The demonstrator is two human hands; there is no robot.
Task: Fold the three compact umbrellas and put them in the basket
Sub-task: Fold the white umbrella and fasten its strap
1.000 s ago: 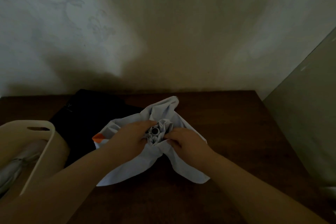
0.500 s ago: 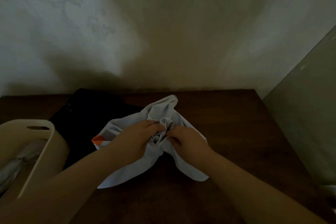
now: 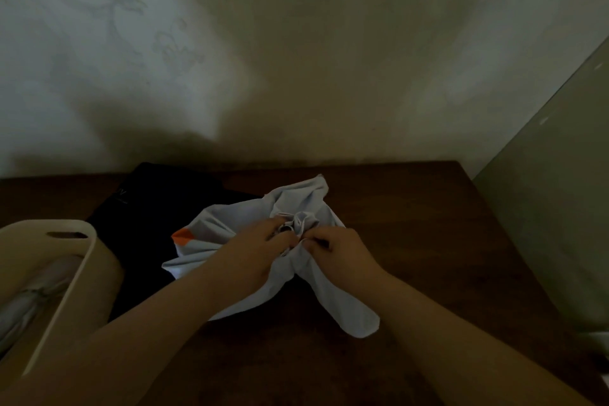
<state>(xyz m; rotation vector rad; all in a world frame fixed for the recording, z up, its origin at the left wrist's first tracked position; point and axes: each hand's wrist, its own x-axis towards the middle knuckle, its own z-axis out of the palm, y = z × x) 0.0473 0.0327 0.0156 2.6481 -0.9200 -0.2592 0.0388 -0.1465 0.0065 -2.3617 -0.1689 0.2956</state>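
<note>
Gripping the bunched-up middle of a pale grey umbrella [image 3: 237, 234], both hands sit right next to each other, nearly touching at the fingertips. The left hand [image 3: 255, 255] has its fingers curled into the gathered canopy cloth near a small round metal bit, maybe the ribs' ends, too dim to say for sure. The right hand [image 3: 342, 257] pinches a fold of the same cloth, thumb and fingers tucked in tight. So both are clamped on that fabric, no gap between hand and cloth.

That umbrella's canopy is loose and crumpled, spilling out around the hands on the dark wooden worktop [image 3: 428, 241]: one flap sticks up toward the wall, another long flap trails down toward the camera on the right side, and the left part shows a small orange patch [image 3: 182, 235] at its edge.

Just left of it and partly underneath lies a black umbrella [image 3: 158, 204], also flat and spread on the worktop, reaching back to the wall. It's really dark, so I can't make out much detail.

Further left is the cream plastic basket [image 3: 71, 231] with a slot handle in its rim. Inside there's a folded grey umbrella [image 3: 29, 303], rolled into a bundle and lying lengthwise.

Behind everything is a pale wall [image 3: 296, 59] with a faint floral pattern.
</note>
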